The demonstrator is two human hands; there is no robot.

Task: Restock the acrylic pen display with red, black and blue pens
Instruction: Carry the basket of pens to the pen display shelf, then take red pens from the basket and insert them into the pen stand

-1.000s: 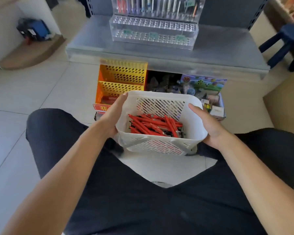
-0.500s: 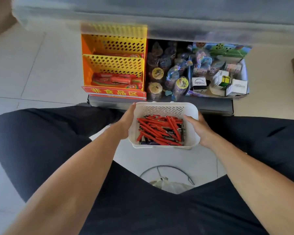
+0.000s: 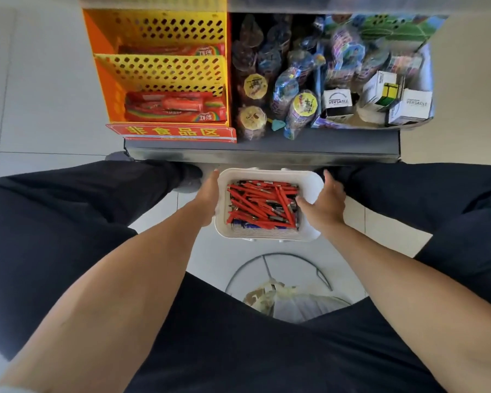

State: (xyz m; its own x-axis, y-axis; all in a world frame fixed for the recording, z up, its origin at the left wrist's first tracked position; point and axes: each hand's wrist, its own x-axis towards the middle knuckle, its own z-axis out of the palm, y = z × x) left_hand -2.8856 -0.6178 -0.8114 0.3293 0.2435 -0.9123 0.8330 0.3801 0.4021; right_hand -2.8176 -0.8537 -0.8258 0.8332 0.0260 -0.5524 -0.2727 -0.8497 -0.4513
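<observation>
Grip: left hand (image 3: 209, 195) flat against the basket's (image 3: 309, 182) left wall, fingers pointing forward; right hand (image 3: 325, 204) clasps the right rim, thumb over the edge. Both grasp the basket.
Basket: white plastic, rounded corners, slotted walls; held low between the knees, just in front of the grey shelf (image 3: 261, 150) edge, above pale floor tiles.
Pens (image 3: 262, 204): heaped loosely inside, mostly red barrels with silver tips, crossing at many angles; a few dark ones underneath, blue showing along the near edge.
Shelf: yellow rack (image 3: 165, 69) with red packets on the left; wrapped toys and small white boxes (image 3: 338, 102) on the right.
Person: dark trousers, bare forearms.
</observation>
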